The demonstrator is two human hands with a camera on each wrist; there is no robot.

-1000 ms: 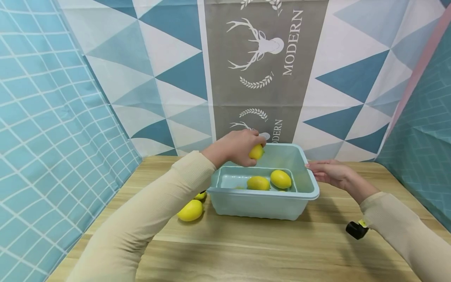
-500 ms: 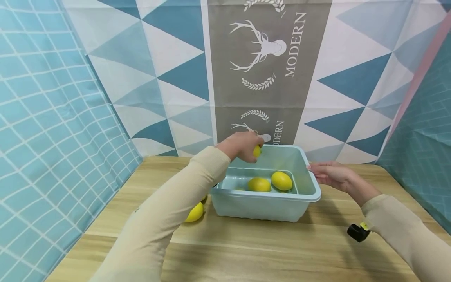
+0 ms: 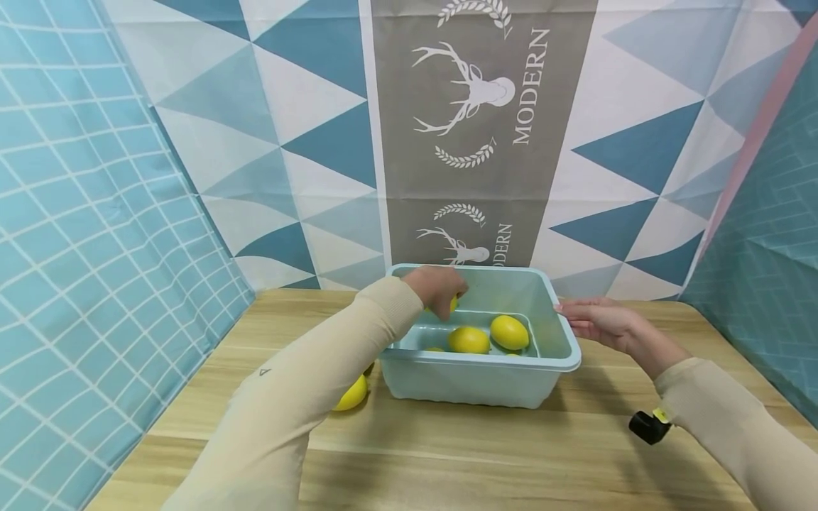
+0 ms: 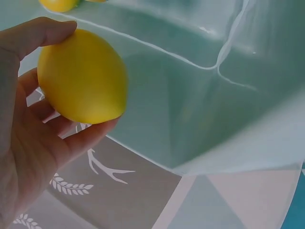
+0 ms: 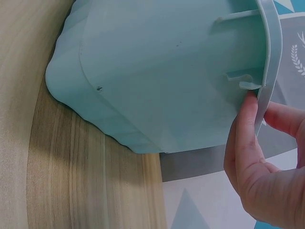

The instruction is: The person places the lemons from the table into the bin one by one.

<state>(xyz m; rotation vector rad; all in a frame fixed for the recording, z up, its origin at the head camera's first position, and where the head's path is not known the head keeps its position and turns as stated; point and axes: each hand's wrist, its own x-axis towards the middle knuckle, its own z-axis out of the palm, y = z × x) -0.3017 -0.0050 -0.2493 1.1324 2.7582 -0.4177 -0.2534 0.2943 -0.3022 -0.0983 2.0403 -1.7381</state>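
My left hand [image 3: 439,287] is inside the pale blue-green plastic bin [image 3: 466,383], below the level of its back rim. It grips a yellow lemon [image 4: 86,78] between thumb and curled fingers, with the bin's wall behind in the left wrist view. Beneath and to the right of that hand, several lemons lie on the bin's floor, among them one lemon [image 3: 469,341] near the middle and another lemon [image 3: 509,332] to its right; others are mostly hidden by the front wall. At the bin's right side, my right hand [image 5: 267,167] pinches the rim [image 5: 272,57], thumb and fingers on opposite sides.
Left of the bin, a lemon [image 3: 351,394] sits on the wooden table [image 3: 486,454], partly covered by the left sleeve. A small black object [image 3: 650,427] with a yellow tag is near the right forearm. Patterned cloth [image 3: 473,142] hangs close behind the bin.
My left hand, holding the lemon, has come down from above the back rim into the bin, moving slightly left at the end. The right hand has stayed on the rim.
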